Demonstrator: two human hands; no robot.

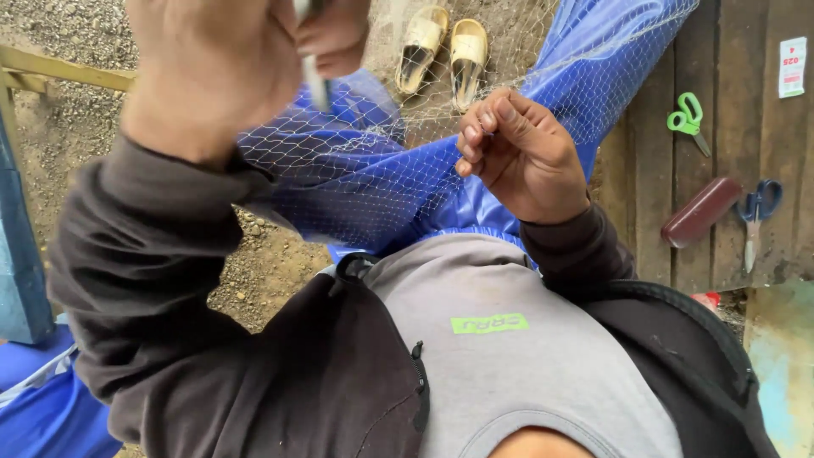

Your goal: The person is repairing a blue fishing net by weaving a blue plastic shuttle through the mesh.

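Observation:
A fine whitish net (356, 165) lies draped over my blue-trousered legs (475, 199). My left hand (212, 64) is raised close to the camera and blurred. Its fingers are closed on a thin white tool (315, 83) that points down at the net. My right hand (521, 157) rests lower, over my right thigh, with fingertips curled and pinched on the mesh. Both arms are in dark sleeves, and a grey shirt fills the bottom of the view.
A pair of pale sandals (445, 51) lies on the gravel past my knees. On the wooden planks (653, 195) to the right lie green scissors (688, 119), blue scissors (755, 216) and a dark red cylinder (702, 212). A yellow rail (59, 72) crosses the upper left.

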